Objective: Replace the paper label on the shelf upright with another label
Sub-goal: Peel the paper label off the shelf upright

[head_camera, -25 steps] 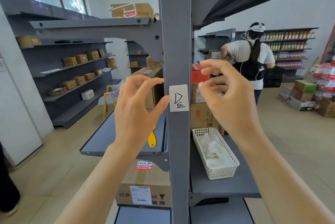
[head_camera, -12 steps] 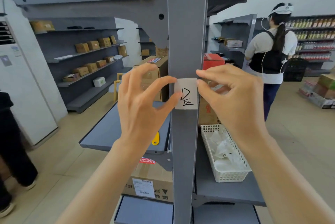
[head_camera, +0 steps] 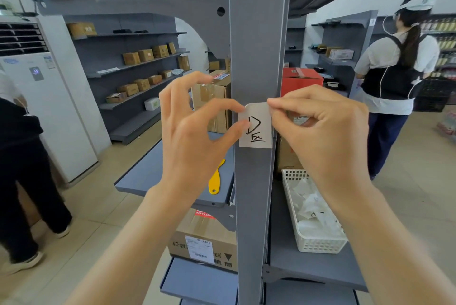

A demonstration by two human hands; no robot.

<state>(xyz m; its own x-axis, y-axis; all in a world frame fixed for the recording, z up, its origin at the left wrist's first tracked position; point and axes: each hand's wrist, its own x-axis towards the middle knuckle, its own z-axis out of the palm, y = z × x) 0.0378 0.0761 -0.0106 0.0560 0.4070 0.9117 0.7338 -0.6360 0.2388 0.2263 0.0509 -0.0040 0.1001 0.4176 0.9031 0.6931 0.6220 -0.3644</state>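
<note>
A white paper label (head_camera: 256, 129) with black handwriting sits on the grey shelf upright (head_camera: 256, 45) at chest height. Its top edge curls away from the metal. My left hand (head_camera: 195, 137) touches the label's left edge with index fingertip and thumb. My right hand (head_camera: 320, 132) pinches the label's upper right corner between thumb and index finger. The label's lower part still lies flat on the upright.
A white plastic basket (head_camera: 318, 243) holding crumpled paper labels stands on the right shelf. A yellow scraper (head_camera: 216, 179) lies on the left shelf (head_camera: 148, 179). Cardboard boxes (head_camera: 204, 238) sit below. One person (head_camera: 394, 77) stands at right, another (head_camera: 22, 156) at left.
My head moved closer to the upright. Both hands closed in on the label, and its top edge has started to lift off the metal.
</note>
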